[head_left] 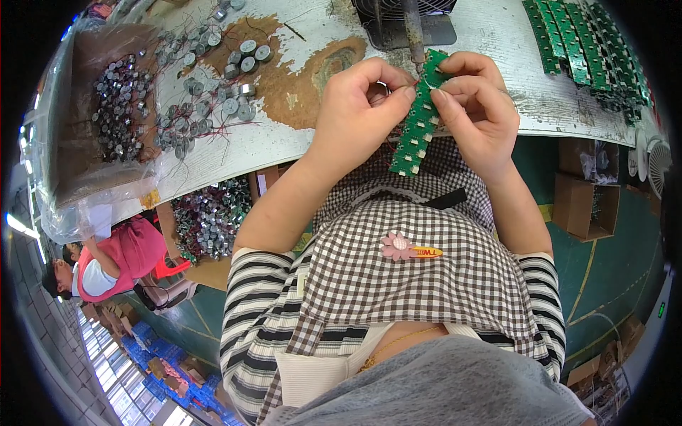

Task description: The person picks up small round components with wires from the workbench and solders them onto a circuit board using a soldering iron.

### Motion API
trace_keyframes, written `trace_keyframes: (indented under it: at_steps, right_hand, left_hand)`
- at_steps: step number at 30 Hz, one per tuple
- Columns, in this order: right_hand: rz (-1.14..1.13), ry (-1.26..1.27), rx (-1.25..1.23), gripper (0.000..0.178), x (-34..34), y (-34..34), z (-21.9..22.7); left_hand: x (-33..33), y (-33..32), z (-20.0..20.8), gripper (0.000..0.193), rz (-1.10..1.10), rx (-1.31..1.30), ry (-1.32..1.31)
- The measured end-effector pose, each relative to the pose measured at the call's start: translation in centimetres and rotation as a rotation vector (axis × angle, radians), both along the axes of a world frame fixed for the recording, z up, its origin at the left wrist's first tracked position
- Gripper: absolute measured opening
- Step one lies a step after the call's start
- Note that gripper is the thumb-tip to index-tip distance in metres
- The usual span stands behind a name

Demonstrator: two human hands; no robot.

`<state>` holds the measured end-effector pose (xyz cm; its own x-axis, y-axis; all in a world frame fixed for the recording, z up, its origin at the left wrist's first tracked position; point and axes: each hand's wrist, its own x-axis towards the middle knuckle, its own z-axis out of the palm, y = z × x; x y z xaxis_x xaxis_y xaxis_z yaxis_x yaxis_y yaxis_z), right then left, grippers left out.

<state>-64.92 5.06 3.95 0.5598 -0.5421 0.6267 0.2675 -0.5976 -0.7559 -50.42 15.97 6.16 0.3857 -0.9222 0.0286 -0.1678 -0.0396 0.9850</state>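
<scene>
A long strip of green circuit boards [415,139] with rows of small white connectors hangs tilted over the table's near edge. My right hand [483,110] pinches its upper right side between thumb and fingers. Against the strip's left edge, my left hand [366,106] is closed, thumb and forefinger together. A bit of metal and thin wire glints inside its curled fingers, but most of what it holds is hidden. Just above the strip's top end, a soldering iron [413,32] points down, its tip close to the board and my left fingertips.
Small round motors [231,106] with red wires lie spread on the worn white table [497,42]; more fill a plastic-lined carton [71,135] at left. Green board strips [579,42] lie far right. A fan [405,7] stands behind the iron. A co-worker [121,259] sits at left.
</scene>
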Motion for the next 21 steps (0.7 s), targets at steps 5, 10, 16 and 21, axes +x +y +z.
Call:
trace_keyframes:
  at_steps: [5, 10, 16, 21]
  right_hand:
    - [-0.005, 0.016, -0.035, 0.005, -0.05, -0.12, -0.03]
    - [-0.005, 0.008, 0.017, 0.005, -0.05, 0.03, 0.0]
    - [-0.006, 0.01, 0.037, 0.005, -0.07, 0.11, 0.1]
    - [0.005, 0.011, 0.015, 0.004, -0.05, -0.05, -0.03]
  left_hand:
    - [0.04, -0.19, 0.44, 0.009, -0.022, -0.003, 0.102]
    - [0.2, -0.21, 0.36, 0.009, -0.029, -0.032, 0.157]
    - [-0.05, -0.42, 0.12, 0.01, 0.03, -0.077, 0.168]
    - [-0.04, -0.36, -0.24, 0.011, 0.055, -0.094, 0.113]
